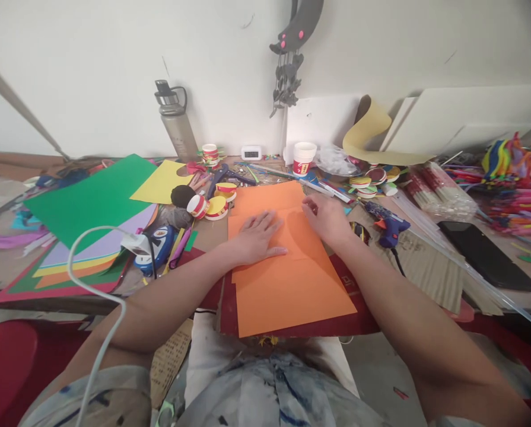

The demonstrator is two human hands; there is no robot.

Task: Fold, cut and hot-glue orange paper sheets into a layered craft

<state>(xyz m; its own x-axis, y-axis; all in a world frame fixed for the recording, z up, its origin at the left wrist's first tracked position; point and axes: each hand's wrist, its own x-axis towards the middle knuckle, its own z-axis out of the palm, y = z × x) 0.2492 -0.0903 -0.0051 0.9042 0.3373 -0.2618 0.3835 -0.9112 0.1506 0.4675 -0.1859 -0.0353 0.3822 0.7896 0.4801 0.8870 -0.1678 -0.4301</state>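
Note:
An orange paper sheet (287, 279) lies in front of me on a dark red board (349, 279), with a second orange sheet folded over its upper part. My left hand (258, 237) lies flat on the orange paper with fingers stretched out, pressing it down. My right hand (325, 218) rests at the upper right of the fold, fingers curled down onto the paper's edge. Neither hand holds a tool.
Green paper (91, 198), yellow paper (161, 182) and stacked coloured sheets lie at left. A grey bottle (176, 121), paper cup (303, 158), blue glue gun (387, 225), black phone (487, 255), tape rolls (209, 206), bundled sticks (443, 190) and a white cable (100, 284) crowd the table.

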